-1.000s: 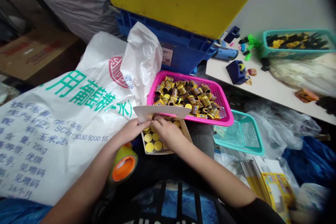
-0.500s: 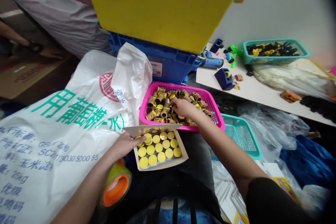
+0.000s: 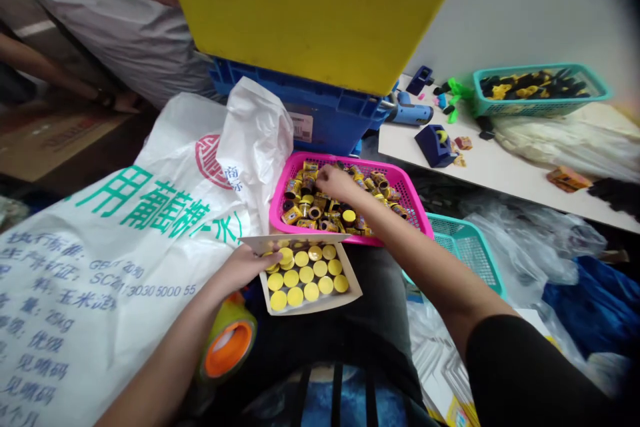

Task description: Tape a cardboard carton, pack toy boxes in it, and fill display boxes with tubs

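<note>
My left hand grips the left end of an open cardboard box, its thumb lying over the inside corner. Rows of small round pieces with yellow tops fill the box, and a few at the left sit higher than the others. Beyond it, my right hand reaches into a pink basket heaped with small yellow-and-black labelled jars. Its fingers are curled together among the jars; their tips are hidden, and what they hold cannot be made out.
A roll of tape lies beside my left forearm on a white printed sack. Blue and yellow crates stand behind the basket. At right are teal baskets, a blue tool and plastic bags. Another person's hand is at far left.
My right hand has shifted slightly left and towards the far side inside the pink basket. The whole view has moved a little; my left hand keeps its grip on the box.
</note>
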The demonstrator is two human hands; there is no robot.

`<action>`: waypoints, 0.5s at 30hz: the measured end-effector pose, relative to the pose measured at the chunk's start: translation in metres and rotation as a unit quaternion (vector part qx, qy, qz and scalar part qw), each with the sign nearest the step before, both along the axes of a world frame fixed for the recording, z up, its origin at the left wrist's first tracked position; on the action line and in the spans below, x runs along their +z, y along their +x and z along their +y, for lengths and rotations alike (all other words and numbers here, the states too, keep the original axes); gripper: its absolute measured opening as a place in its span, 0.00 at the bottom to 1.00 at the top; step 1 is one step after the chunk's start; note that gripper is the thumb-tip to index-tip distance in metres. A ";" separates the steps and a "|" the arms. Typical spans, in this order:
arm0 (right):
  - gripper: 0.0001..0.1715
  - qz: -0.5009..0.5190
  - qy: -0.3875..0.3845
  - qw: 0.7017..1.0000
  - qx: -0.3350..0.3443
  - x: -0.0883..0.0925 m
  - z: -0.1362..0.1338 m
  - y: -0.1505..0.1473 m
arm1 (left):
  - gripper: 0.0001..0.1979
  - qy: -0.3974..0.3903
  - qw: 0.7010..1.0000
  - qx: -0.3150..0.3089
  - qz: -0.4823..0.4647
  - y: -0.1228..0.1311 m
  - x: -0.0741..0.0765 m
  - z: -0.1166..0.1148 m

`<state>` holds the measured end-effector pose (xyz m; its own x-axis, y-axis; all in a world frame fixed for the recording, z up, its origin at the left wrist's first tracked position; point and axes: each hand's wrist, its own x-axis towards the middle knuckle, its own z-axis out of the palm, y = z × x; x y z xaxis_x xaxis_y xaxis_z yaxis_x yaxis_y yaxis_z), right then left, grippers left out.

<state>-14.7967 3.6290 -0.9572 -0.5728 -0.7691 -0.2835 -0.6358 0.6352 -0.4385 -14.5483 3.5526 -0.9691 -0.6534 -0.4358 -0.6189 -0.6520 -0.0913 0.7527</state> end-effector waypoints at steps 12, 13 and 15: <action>0.26 -0.443 -0.290 0.848 0.002 0.051 0.174 0.100 | 0.29 -0.006 1.000 -0.011 0.026 0.004 -0.012 -0.002; 0.26 -0.426 -0.283 0.860 -0.006 0.043 0.169 0.110 | 0.29 -0.005 1.000 -0.014 0.028 0.004 -0.013 -0.001; 0.21 -0.352 -0.282 0.892 -0.024 0.028 0.154 0.124 | 0.31 -0.008 1.000 -0.016 0.024 0.004 -0.013 -0.001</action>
